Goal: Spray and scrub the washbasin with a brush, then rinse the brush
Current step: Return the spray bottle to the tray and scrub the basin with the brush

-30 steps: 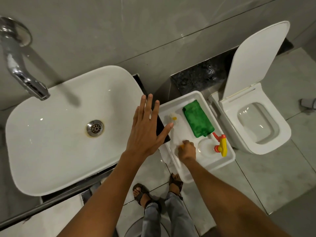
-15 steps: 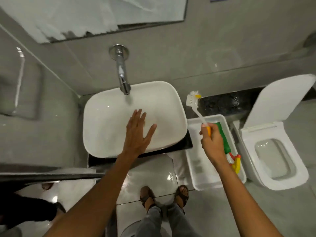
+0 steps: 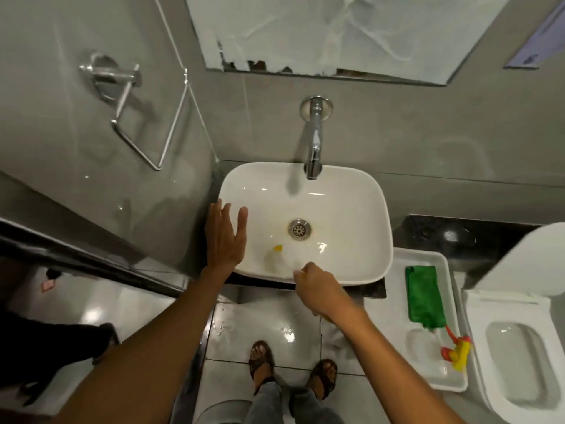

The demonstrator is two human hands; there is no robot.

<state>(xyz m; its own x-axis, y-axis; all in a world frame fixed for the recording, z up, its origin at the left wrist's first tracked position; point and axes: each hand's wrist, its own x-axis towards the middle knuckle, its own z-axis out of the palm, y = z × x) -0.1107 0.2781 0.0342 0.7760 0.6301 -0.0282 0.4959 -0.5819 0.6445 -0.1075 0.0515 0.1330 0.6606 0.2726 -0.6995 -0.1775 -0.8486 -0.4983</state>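
The white washbasin (image 3: 351,209) lies in the middle, with a metal drain (image 3: 300,229) and a chrome tap (image 3: 314,148) over its far rim. My right hand (image 3: 318,286) is at the near rim, shut on the brush (image 3: 276,255). The brush head, white with a yellow spot, is blurred against the near left inside of the bowl. My left hand (image 3: 224,237) hovers open with spread fingers over the basin's left rim. A spray bottle with a red and yellow trigger head (image 3: 455,351) lies in a white tray (image 3: 428,371) at the right.
A green cloth (image 3: 423,296) lies in the same tray. A white toilet (image 3: 516,356) with raised lid stands at the far right. A glass partition and towel ring (image 3: 122,96) are on the left. My sandalled feet (image 3: 290,368) stand on wet floor tiles.
My right hand lifted the brush out of the tray and carried it left into the basin. My left hand shifted from the basin's middle to its left rim. The view swung left.
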